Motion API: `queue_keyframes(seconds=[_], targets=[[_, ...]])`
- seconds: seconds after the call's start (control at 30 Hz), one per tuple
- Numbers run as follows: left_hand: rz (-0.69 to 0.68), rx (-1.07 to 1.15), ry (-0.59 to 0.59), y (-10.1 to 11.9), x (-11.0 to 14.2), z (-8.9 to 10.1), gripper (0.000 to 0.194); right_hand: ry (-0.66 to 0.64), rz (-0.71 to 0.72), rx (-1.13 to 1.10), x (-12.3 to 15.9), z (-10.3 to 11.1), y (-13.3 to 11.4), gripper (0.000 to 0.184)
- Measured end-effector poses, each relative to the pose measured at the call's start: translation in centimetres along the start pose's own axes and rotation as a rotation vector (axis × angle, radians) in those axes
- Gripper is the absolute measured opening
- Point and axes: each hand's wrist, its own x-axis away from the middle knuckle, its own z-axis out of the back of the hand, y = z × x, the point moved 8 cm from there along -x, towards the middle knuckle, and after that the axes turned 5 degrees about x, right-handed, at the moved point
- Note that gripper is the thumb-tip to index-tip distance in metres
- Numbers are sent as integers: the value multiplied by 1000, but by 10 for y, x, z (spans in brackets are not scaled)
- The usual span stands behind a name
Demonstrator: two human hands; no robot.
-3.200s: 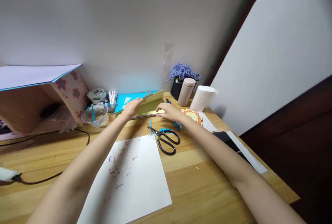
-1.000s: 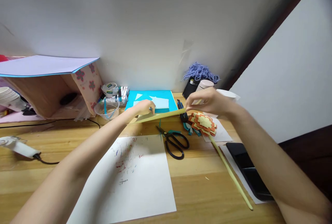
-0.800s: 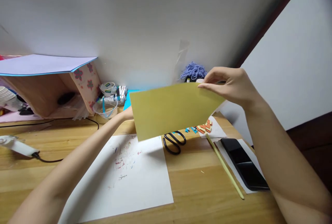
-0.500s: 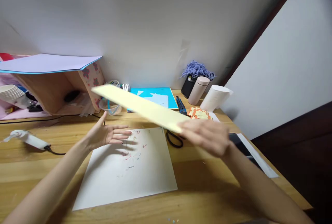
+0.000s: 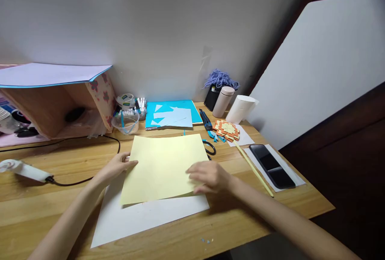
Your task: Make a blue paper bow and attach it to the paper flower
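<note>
A pale yellow sheet lies flat on a larger white sheet on the wooden desk. My left hand is at the yellow sheet's left edge, its fingertips pinching that edge. My right hand rests palm down on the sheet's lower right part, fingers stretched out. Black scissors poke out from under the sheet's right side, only their handles showing.
Behind the sheets are a blue paper stack, a utility knife, an orange and yellow paper flower and a plastic cup. A thin yellow stick and a phone lie right. A glue gun lies left.
The yellow sheet was lifted from the back of the desk, swung through the air in my right hand, and now lies flat on the white sheet. Both hands have come down onto it.
</note>
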Motion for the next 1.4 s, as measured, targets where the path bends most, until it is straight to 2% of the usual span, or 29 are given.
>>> queue_keyframes(seconds=[0.03, 0.1, 0.17, 0.23, 0.3, 0.37, 0.47, 0.57, 0.63, 0.67, 0.7, 0.73, 0.77, 0.8, 0.87, 0.97, 1.03, 1.1, 1.3, 1.4], targets=[[-15, -26, 19, 0, 2, 3, 61, -6, -40, -4, 0, 4, 11, 17], [-34, -31, 47, 0, 6, 15, 58, 77, -344, 108, 5, 18, 53, 17], [-54, -35, 71, -2, 12, 32, 55, 18, -498, 209, 10, 18, 80, 18], [-37, -59, 121, -8, 18, 52, 52, -61, -535, 259, 11, 9, 94, 23], [35, -53, 110, -21, 21, 62, 51, -99, -548, 312, 10, 1, 99, 21], [45, -107, 140, -27, 22, 67, 50, -125, -568, 318, 9, -4, 101, 21], [-14, -354, 255, -22, 26, 70, 49, -128, -623, 203, 9, -4, 105, 23], [-36, -737, 441, 0, 35, 61, 59, -8, -672, 5, 6, 8, 114, 23], [-204, -939, 623, 37, 39, 40, 62, 138, -689, -233, 2, 16, 120, 22], [-306, -937, 625, 54, 36, 20, 59, 209, -699, -365, 0, 18, 124, 21], [-397, -881, 527, 67, 25, -7, 56, 265, -713, -483, -2, 18, 127, 21], [-448, -795, 380, 75, 10, -37, 54, 296, -724, -563, -3, 17, 130, 21], [-478, -716, 232, 82, -7, -68, 55, 311, -732, -613, -3, 15, 131, 22], [-506, -666, 133, 89, -24, -97, 58, 316, -734, -634, -2, 14, 132, 23], [-510, -601, 68, 95, -56, -143, 69, 331, -729, -664, 3, 12, 135, 25], [-524, -507, 137, 96, -87, -186, 85, 372, -736, -729, 15, 13, 141, 26], [-542, -461, 171, 94, -94, -203, 87, 390, -748, -751, 20, 16, 145, 27], [-569, -436, 183, 92, -94, -214, 81, 405, -753, -759, 22, 21, 147, 28], [-659, -370, 186, 92, -93, -226, 54, 457, -749, -788, 21, 34, 149, 27], [-700, -391, 167, 96, -92, -234, 49, 482, -746, -813, 22, 37, 153, 28]])
